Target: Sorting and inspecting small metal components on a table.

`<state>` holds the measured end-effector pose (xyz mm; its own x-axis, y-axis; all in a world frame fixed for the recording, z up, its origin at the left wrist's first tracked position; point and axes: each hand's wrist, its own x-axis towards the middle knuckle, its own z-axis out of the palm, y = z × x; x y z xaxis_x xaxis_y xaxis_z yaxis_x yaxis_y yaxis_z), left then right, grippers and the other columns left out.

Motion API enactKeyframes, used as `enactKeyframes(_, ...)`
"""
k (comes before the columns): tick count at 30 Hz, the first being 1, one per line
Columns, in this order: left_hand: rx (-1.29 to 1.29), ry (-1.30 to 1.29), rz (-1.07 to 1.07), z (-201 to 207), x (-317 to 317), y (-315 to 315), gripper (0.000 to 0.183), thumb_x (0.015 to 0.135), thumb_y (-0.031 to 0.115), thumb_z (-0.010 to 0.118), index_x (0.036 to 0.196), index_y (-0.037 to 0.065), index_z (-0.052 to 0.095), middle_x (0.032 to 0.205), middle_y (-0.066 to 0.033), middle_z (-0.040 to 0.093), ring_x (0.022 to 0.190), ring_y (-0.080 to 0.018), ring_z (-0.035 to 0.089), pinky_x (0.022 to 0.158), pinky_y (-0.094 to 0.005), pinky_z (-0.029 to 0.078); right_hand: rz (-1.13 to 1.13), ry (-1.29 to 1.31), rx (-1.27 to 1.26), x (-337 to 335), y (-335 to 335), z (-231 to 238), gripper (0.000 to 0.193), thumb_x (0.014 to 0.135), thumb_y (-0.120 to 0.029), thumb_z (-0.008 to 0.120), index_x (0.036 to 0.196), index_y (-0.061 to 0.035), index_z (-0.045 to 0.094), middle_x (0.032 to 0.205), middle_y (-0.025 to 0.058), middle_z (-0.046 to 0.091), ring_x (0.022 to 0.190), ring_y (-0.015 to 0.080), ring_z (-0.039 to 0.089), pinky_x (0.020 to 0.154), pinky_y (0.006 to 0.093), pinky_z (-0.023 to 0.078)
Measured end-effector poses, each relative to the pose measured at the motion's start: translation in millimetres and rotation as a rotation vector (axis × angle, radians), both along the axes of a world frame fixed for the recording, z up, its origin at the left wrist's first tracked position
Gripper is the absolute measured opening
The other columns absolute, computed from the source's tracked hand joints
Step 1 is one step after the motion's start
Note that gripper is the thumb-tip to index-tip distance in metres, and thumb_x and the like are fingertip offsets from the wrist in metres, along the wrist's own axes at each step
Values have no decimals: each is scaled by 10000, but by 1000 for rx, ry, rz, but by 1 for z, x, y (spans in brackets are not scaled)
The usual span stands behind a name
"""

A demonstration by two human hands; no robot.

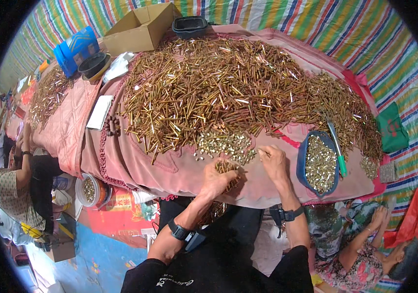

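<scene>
My left hand [217, 179] is wrapped round a bundle of thin gold-brown sticks [233, 181], near the front edge of the cloth-covered table. To its right, my right hand [274, 163] has its fingertips pinched together; whether anything small is between them is too small to tell. Just beyond both hands lies a patch of small pale cut pieces [226, 146]. A large heap of similar gold-brown sticks [209, 93] spreads behind that patch. Right of my right hand stands a dark blue basin [300, 166] holding many small pale pieces.
A green-handled knife [342, 166] lies right of the basin. At the back are a cardboard box [135, 39], a dark tub [189, 30] and a blue bucket [76, 49]. A white tub [81, 193] stands low left. Co-workers sit at left [16, 180] and lower right [360, 259].
</scene>
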<state>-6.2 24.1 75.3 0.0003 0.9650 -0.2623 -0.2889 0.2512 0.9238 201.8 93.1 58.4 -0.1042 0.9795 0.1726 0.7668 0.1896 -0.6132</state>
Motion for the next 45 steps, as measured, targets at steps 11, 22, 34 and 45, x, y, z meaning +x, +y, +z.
enactKeyframes(11,11,6,22,-8,-3,-4,251,769,7,664,1006,-46,600,828,-121,709,730,-170,686,662,-306,569,246,-337,16,-26,16,12,130,844,-142,649,921,-39,668,851,192,577,798,392,619,682,486,492)
enactKeyframes(22,45,-18,20,-5,-2,-4,187,782,-53,606,968,-51,582,805,-153,706,674,-193,690,607,-309,577,367,-276,101,-19,16,13,180,852,-164,636,898,3,586,931,231,578,809,430,613,701,506,503)
enactKeyframes(34,14,-108,-3,-13,-1,-2,215,770,-14,632,979,-39,584,772,-132,695,639,-182,668,576,-306,562,202,338,-445,-17,-5,23,145,843,-96,628,942,7,604,695,57,628,600,100,600,494,260,461)
enactKeyframes(45,17,53,32,-23,1,0,214,727,61,716,911,-20,644,803,-71,681,693,-135,634,634,-292,534,438,418,-248,-31,-34,29,155,870,-22,639,1014,23,674,876,54,645,760,111,616,622,252,485)
